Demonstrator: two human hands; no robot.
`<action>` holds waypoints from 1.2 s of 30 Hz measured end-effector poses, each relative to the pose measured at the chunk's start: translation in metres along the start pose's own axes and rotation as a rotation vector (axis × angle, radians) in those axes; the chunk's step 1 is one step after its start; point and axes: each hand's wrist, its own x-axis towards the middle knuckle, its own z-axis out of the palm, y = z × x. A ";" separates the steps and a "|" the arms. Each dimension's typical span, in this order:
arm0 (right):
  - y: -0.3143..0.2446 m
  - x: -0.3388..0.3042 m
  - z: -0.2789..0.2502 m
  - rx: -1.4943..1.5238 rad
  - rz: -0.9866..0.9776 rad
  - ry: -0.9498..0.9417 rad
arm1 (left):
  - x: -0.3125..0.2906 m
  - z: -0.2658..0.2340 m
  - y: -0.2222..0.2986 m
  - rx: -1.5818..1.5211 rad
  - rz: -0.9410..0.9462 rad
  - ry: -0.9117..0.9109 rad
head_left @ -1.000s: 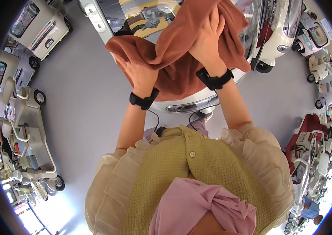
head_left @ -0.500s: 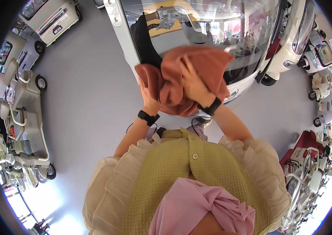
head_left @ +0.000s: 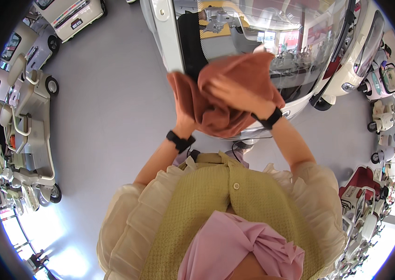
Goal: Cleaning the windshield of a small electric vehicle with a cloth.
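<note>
Handling: both bare hands touch one rust-brown cloth [head_left: 244, 70], left hand [head_left: 186, 112] and right hand [head_left: 242, 97].
Cloth: out in front of the person's waist, bunched in deep folds between the hands; overlaps the lower glass [head_left: 300, 51] of a white car [head_left: 166, 46] in this view. Whether it presses on the glass, cannot tell.
Left hand: set against the cloth's left fold, fingers partly covered; how far they close on it, cannot tell.
Right hand: lies across the top of the cloth, fingers pointing left, blurred. Gripping or only pressing, cannot tell.
Wrists: one black band [head_left: 180, 141] on each.
Glass: curved, with reflections; handlebar [head_left: 218, 19] visible behind it.
Right of car: a cream car [head_left: 335, 86], just beside the white one.
Clothing: green vest [head_left: 202, 186] with a button, pale ruffled sleeves [head_left: 137, 219], pink scarf [head_left: 225, 233].
Floor: grey [head_left: 104, 116].
Left side: beige trike [head_left: 41, 128], well apart from the hands; more small vehicles behind.
Right side: scooters [head_left: 386, 112] in a row, a red seat [head_left: 367, 179] nearer.
</note>
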 end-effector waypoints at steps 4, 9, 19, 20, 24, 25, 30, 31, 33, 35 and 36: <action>0.076 0.043 -0.037 0.551 0.343 0.423 | 0.076 -0.002 0.005 0.121 0.094 0.187; 0.141 0.090 -0.089 0.269 0.578 0.516 | 0.146 -0.013 -0.015 -0.034 0.054 0.239; 0.064 0.139 -0.059 0.273 0.383 0.362 | 0.067 0.009 -0.055 -0.112 -0.196 0.298; 0.048 0.138 -0.050 0.069 0.310 0.131 | 0.050 0.013 -0.056 -0.105 -0.204 0.267; -0.018 0.113 -0.024 1.239 0.427 0.305 | -0.023 0.020 -0.065 -0.036 -0.227 0.037; -0.034 0.105 -0.021 1.767 0.570 0.360 | -0.038 0.019 -0.068 -0.007 -0.227 -0.047; -0.077 0.053 -0.008 1.279 0.649 0.092 | -0.075 0.004 -0.078 0.140 -0.218 -0.417; -0.082 0.040 -0.009 1.115 0.592 0.103 | -0.073 0.001 -0.075 0.166 -0.221 -0.466; -0.079 0.019 -0.007 1.083 0.499 -0.009 | -0.068 -0.008 -0.065 0.185 -0.267 -0.585; -0.073 0.004 -0.010 0.932 0.449 0.045 | -0.062 -0.009 -0.048 0.352 0.132 -0.265; -0.066 -0.002 -0.012 0.897 0.448 0.058 | -0.060 -0.006 -0.037 0.439 0.296 -0.128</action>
